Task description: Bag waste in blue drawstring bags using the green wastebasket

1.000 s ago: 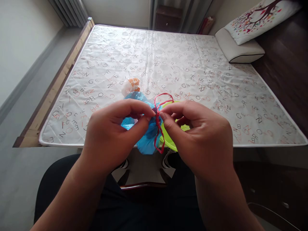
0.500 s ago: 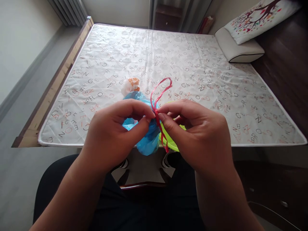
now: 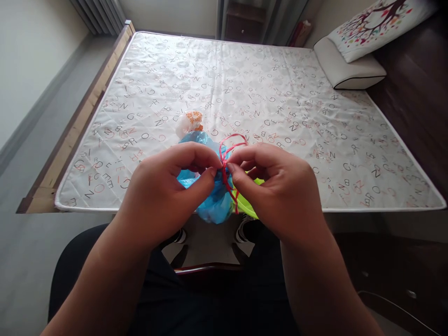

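Observation:
A red string (image 3: 234, 145), looped at the top with ends hanging down, is pinched between my two hands. My left hand (image 3: 175, 186) closes thumb and forefinger on it from the left. From the other side, the thumb and forefinger of my right hand (image 3: 276, 186) grip it close to the left fingertips. Behind the fingers a crumpled blue plastic bag (image 3: 213, 207) lies at the mattress edge. A bright green-yellow dish-like item (image 3: 247, 205) shows partly behind my right hand. Beyond the blue bag sits a clear plastic bag with orange print (image 3: 194, 120).
The letter-printed mattress (image 3: 245, 88) spreads out ahead, with a wooden bed frame (image 3: 77, 116) along its left. A beige pillow (image 3: 350, 70) and a white tree-print cushion (image 3: 371, 32) rest at the far right. My legs are below the near edge.
The red string's upper loop has dropped lower and leans right, toward my right hand. Both hands have shifted slightly left, still pinching the string.

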`<state>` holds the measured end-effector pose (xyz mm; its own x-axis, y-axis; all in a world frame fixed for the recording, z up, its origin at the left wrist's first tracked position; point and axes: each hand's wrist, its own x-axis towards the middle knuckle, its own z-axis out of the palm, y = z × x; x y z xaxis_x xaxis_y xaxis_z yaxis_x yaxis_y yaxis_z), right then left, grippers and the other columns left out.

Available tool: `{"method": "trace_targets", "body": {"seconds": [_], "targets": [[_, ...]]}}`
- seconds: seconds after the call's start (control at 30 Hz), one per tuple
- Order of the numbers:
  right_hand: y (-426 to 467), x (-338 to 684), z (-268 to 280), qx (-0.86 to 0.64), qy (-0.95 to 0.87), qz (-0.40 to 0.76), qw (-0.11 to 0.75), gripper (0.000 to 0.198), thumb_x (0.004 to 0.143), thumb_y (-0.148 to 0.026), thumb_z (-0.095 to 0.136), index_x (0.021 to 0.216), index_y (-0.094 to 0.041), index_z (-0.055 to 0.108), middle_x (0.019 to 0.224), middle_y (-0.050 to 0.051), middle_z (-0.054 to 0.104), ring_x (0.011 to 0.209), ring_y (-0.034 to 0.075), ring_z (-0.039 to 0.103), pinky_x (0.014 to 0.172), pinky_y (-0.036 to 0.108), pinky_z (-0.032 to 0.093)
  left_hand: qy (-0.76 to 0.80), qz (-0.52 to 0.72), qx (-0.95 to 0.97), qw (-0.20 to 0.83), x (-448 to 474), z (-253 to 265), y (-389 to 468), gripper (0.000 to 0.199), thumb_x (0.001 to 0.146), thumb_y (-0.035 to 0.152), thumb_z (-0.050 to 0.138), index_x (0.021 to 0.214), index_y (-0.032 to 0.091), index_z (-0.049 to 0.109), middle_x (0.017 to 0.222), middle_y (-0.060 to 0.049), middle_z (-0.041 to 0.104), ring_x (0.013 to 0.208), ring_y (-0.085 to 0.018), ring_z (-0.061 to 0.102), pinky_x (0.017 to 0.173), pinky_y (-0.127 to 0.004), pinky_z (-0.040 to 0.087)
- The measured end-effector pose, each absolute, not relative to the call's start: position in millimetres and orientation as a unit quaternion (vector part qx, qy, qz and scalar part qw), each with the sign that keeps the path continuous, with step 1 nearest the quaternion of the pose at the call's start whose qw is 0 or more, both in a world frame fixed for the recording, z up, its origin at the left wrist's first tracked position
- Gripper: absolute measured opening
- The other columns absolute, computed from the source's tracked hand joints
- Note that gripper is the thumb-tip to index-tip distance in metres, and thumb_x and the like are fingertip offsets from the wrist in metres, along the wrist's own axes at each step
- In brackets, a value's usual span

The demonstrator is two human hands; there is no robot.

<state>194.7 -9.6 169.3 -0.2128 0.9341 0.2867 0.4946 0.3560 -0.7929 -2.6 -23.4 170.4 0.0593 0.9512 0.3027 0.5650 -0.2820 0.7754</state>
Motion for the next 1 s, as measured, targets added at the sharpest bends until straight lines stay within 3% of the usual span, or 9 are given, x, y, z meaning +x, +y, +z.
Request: {"method": "trace_targets", "body": {"seconds": [0.53,0.7,0.8,1.0], "targets": [[-6.4,196.9,169.9,-0.445,-0.776,0.227,0.386,0.008,0.096,-0.022,0.070,0.093,-0.026,0.076,0.098,0.002,0.077,0.091,0.020,0.072,0.082,0.035,0.061,0.540,0.401,0.674,0.305,-5.6,171.3,-18.3,0.012,0.087,0.019,0.071,0.094,0.025,0.080,0.082,-0.001,0.077,0.075,-0.018,0.074,0.065,-0.029,0.062],[-6.6,195.1,167.9,-0.430,-0.785,0.229,0.383,0.009,0.095,-0.019,0.067,0.090,-0.025,0.073,0.097,0.002,0.076,0.087,0.018,0.070,0.079,0.032,0.059,0.532,0.389,0.682,0.317,-5.0,170.2,-15.9,0.010,0.089,0.020,0.071,0.092,0.024,0.079,0.080,-0.001,0.077,0.073,-0.018,0.074,0.063,-0.029,0.062],[-6.1,194.8,166.9,-0.444,-0.783,0.226,0.372,0.010,0.093,-0.017,0.065,0.089,-0.023,0.071,0.093,0.003,0.075,0.084,0.018,0.068,0.076,0.032,0.058,0.534,0.382,0.700,0.282,-5.0,169.8,-15.5,0.010,0.090,0.021,0.072,0.095,0.026,0.080,0.086,-0.002,0.079,0.080,-0.019,0.076,0.069,-0.030,0.065],[-6.7,193.6,166.4,-0.469,-0.768,0.226,0.373,0.008,0.092,-0.017,0.064,0.088,-0.022,0.069,0.088,0.002,0.073,0.082,0.018,0.067,0.075,0.032,0.057,0.527,0.396,0.737,0.152,-5.8,168.9,-20.0,0.017,0.092,0.021,0.078,0.102,0.034,0.083,0.112,0.000,0.082,0.106,-0.023,0.078,0.098,-0.039,0.065]]}}
